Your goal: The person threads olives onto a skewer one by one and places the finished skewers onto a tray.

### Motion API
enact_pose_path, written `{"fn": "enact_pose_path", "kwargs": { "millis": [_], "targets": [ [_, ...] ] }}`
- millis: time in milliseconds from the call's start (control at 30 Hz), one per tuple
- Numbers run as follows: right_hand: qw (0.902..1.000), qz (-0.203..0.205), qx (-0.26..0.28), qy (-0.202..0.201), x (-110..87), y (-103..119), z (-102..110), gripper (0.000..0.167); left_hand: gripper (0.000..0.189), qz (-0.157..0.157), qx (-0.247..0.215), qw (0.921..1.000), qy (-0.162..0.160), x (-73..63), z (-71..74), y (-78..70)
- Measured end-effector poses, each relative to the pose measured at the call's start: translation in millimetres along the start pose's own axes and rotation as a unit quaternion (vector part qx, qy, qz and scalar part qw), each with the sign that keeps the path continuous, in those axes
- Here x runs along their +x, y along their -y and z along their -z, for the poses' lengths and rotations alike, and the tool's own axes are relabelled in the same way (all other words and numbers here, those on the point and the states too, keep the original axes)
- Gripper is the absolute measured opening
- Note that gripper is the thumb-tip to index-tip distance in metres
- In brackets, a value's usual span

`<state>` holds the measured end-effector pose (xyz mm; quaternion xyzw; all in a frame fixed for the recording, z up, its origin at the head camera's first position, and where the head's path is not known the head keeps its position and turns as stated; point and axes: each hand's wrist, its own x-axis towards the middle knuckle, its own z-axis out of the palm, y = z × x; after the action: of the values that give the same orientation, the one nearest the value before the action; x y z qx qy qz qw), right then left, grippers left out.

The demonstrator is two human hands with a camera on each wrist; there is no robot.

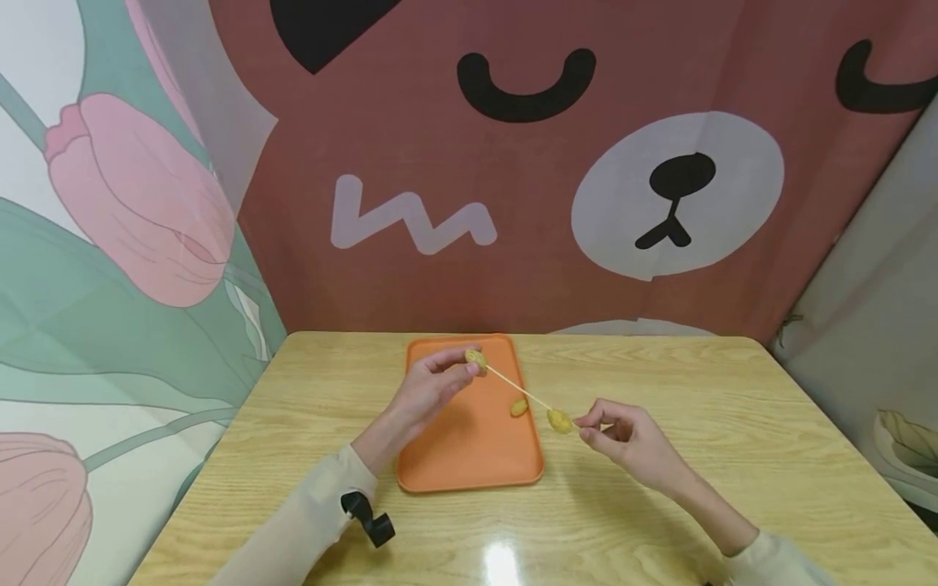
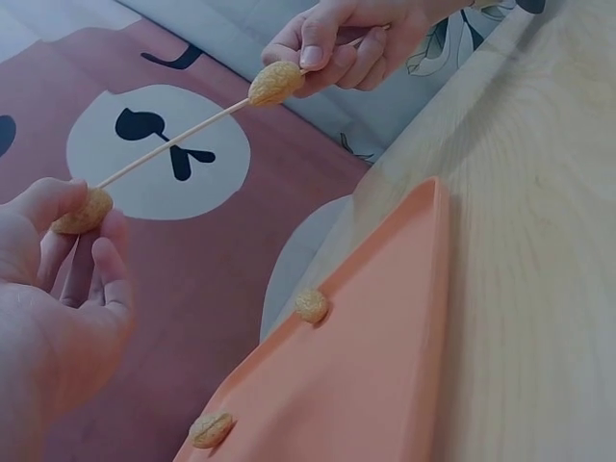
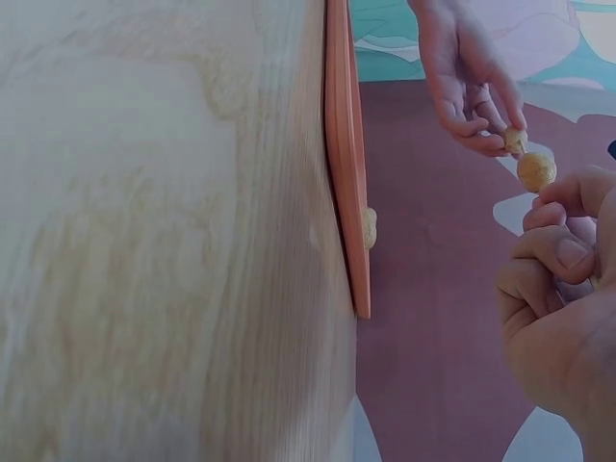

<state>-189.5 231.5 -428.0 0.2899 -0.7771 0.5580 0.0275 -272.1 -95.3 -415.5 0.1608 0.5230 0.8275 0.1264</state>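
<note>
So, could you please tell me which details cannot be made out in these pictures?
- Left wrist view: how far, if at all, the stick enters the peanut in the left hand; the peanut itself hides it.
- Left wrist view: part of the tray, cut off by the bottom edge.
- Right wrist view: the tray's floor, hidden by its side.
- Head view: the right sleeve, cut off below.

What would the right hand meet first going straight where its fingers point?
Probably the peanut on the stick, just ahead of the right hand; the exact gap is unclear.
</note>
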Motion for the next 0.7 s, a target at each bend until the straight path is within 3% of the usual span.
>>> {"fn": "enact_pose_path", "kwargs": {
  "millis": [333,700],
  "targets": [
    [0.9999,-0.002,-0.006,-0.015,2.7,-0.1,-6.3,0.012,0.031,0.012,0.01,0.9999,-0.005,0.9,-9.0,-0.8],
    [0.9995,-0.015,-0.026,-0.011,19.9,3.2,-14.1,0.011,0.022,0.022,-0.003,0.9994,-0.025,-1.0,-3.9,-3.2]
  ]
}}
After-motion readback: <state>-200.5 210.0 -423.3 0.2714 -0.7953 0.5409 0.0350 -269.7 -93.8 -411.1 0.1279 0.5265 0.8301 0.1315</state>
